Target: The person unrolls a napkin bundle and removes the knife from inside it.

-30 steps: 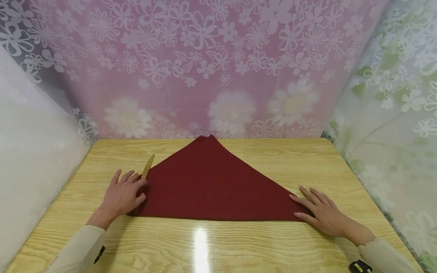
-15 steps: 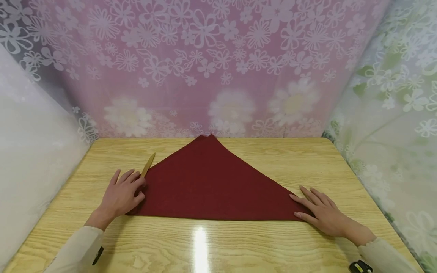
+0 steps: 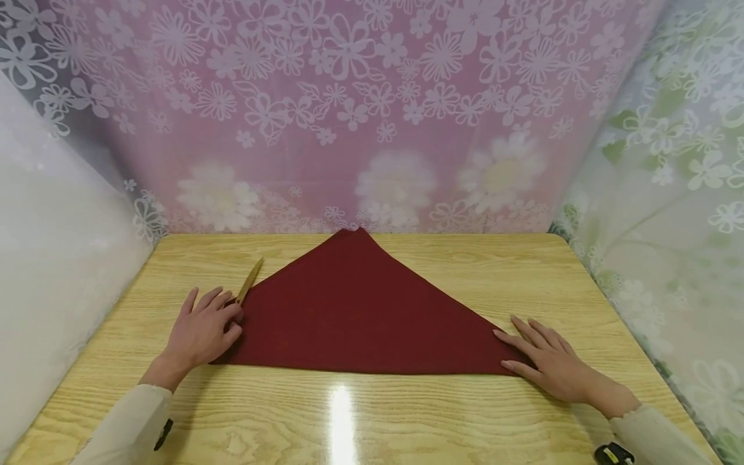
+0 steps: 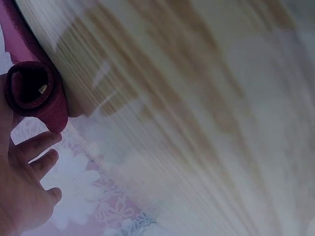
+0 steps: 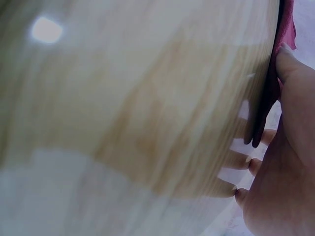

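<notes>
A dark red cloth (image 3: 366, 310) lies on the table as a flat triangle, its peak at the far edge. Near its left corner, my left hand (image 3: 200, 329) grips a rolled-up part with thumb and index finger, the other fingers stretched out. From the left, that roll (image 4: 58, 105) shows a hollow end with a small gold bit inside. A gold-coloured, knife-like pointed blade (image 3: 251, 279) sticks out beyond the left fingers; its other end is hidden. On the right corner rests my right hand (image 3: 555, 368), fingers spread, thumb and index finger over the cloth and the other fingertips on the wood.
The light wood-grain table (image 3: 436, 420) has a bright glare streak near the front. Behind it hangs a pink flowered curtain (image 3: 320, 161). A pale sheet (image 3: 58, 226) closes the left side, and a green-and-white flowered one (image 3: 686, 258) the right.
My left hand has shifted slightly left, the gold blade moving with it. The flat cloth now reaches a little farther left. My right hand has stayed in place.
</notes>
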`<state>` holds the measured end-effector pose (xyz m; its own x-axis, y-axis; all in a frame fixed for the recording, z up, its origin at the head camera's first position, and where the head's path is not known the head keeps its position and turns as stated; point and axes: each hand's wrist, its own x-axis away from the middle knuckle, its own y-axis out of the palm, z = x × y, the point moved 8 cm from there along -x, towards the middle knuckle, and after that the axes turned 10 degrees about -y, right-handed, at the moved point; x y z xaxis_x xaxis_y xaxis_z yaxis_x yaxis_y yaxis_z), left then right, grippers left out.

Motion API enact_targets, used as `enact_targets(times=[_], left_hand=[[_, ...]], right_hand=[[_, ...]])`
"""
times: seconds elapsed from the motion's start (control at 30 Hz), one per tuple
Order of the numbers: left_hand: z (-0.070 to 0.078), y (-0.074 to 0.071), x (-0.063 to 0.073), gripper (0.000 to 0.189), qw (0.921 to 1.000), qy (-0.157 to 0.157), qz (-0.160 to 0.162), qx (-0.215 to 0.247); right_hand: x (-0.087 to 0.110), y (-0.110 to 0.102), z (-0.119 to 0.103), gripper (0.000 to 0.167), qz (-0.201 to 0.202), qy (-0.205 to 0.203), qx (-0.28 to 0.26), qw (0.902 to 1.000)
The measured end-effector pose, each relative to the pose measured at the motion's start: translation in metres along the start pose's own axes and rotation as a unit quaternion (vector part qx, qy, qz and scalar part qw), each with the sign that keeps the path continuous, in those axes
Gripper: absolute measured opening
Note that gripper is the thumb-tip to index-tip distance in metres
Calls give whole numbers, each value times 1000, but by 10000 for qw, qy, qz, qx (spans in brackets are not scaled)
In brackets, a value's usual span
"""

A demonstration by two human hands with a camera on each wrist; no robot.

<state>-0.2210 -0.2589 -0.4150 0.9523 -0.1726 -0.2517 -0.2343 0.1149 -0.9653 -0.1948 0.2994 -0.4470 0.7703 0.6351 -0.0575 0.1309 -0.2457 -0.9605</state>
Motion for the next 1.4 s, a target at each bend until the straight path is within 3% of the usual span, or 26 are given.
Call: enact_targets(times=[0.2,0.4,0.83,1.13,1.4], left_hand=[[-3,1,0,15,10000,-72,-59,13],[-9,-1,0,4,9997,-210,85,86],[-21,-11,2,7,9994,-214,91,268],[-43,-14,11,4,9979,-454,227,411],[-45,-16,15,5,9982,-285,315,431]], right_hand=[[0,1,1,55,17,-30,2,10000],[0,2,1,55,-13,-10,-33,10000],[0,0,0,56,-15,-44,-112,9999],[-1,-2,-1,55,170,-116,-48,9998],[-1,0,0,56,1,-33,-65,10000]])
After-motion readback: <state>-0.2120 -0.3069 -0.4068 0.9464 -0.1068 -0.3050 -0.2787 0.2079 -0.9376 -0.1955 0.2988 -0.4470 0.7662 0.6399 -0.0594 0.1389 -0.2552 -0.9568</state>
